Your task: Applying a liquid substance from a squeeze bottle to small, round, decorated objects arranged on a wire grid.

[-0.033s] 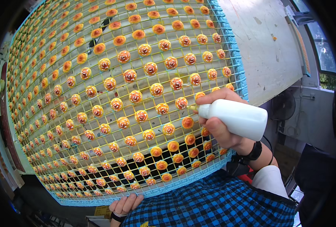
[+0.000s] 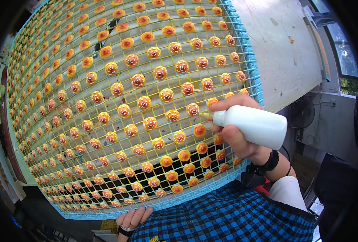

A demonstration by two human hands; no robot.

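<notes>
Squeeze bottle (image 2: 256, 126), white, with yellowish nozzle (image 2: 207, 115): shifted slightly to the right since the earlier frame, its nozzle now shown a little more fully ahead of the fingers. Otherwise no clear change is seen; the left hand is found in the same place.

Right hand (image 2: 243, 148): closed around the bottle, which is held lying nearly level across thumb and fingers. The nozzle is pointed leftward, its tip just beside a white-marked rosette (image 2: 192, 109); whether contact is made cannot be told.

Left hand (image 2: 134, 218): fingers curled and set close together at the lower blue rim (image 2: 171, 203); the thumb is hidden, so its grip cannot be told.

Rack (image 2: 252, 60), yellow mesh: spread ahead of and between the hands, set with rows of orange-yellow rosettes. Plain rosette (image 2: 199, 130): placed just left of the right thumb.

Bench (image 2: 286, 52), pale: seen beyond the right hand.
</notes>
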